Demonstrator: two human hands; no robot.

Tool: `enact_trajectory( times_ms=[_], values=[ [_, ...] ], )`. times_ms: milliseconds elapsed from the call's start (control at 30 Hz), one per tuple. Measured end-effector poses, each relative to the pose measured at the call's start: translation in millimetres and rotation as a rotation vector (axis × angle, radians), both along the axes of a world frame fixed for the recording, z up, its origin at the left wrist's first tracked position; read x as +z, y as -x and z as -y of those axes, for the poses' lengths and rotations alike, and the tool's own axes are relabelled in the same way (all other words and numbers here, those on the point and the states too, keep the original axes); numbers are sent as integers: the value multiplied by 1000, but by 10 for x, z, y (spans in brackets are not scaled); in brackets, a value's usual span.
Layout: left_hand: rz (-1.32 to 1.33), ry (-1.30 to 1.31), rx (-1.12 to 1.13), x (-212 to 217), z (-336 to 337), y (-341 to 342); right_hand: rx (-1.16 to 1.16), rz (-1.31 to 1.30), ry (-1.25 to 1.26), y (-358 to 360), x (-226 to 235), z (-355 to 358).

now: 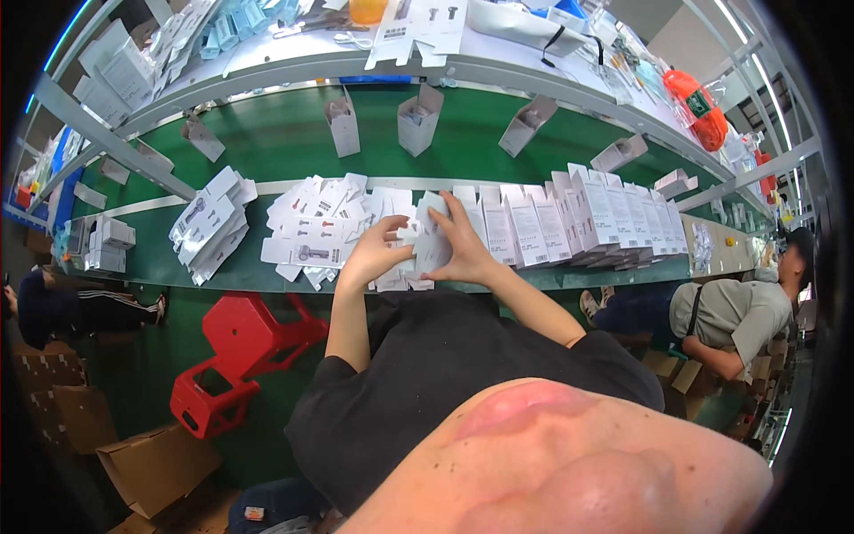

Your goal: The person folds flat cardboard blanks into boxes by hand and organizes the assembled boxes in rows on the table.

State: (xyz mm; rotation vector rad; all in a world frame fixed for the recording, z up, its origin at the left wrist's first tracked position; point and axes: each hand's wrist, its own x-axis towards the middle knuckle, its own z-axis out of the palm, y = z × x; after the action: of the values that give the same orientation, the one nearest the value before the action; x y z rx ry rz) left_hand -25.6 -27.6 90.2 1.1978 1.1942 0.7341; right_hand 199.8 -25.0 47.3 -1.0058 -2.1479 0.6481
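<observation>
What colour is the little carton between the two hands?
The carton is white, shown best in the head view.

A carton is held by the fingers of the left hand and right hand; boxes are lined up to their right, flat blanks piled to their left.

Smooth Card, Glossy Plastic, Matt Cloth

Smooth white printed card for the held carton, the carton row at right and the flat blanks at left. Smooth green finish on the worktop. Glossy red plastic for the stool, near left; matt brown cardboard for the box. Matt black cloth for the shirt.
</observation>
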Motion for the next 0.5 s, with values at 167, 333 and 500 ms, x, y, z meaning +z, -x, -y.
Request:
enact_trajectory(
  times_ms=[167,333,500],
  values=[
    [231,-318,187,-229,-132,-113,48,-165,314,-71,35,62],
    [645,-617,85,-45,-126,-337,-50,-492,273,-53,400,43],
    [333,-734,94,50,-34,-493,-51,-816,384,6,692,67]
  ],
)
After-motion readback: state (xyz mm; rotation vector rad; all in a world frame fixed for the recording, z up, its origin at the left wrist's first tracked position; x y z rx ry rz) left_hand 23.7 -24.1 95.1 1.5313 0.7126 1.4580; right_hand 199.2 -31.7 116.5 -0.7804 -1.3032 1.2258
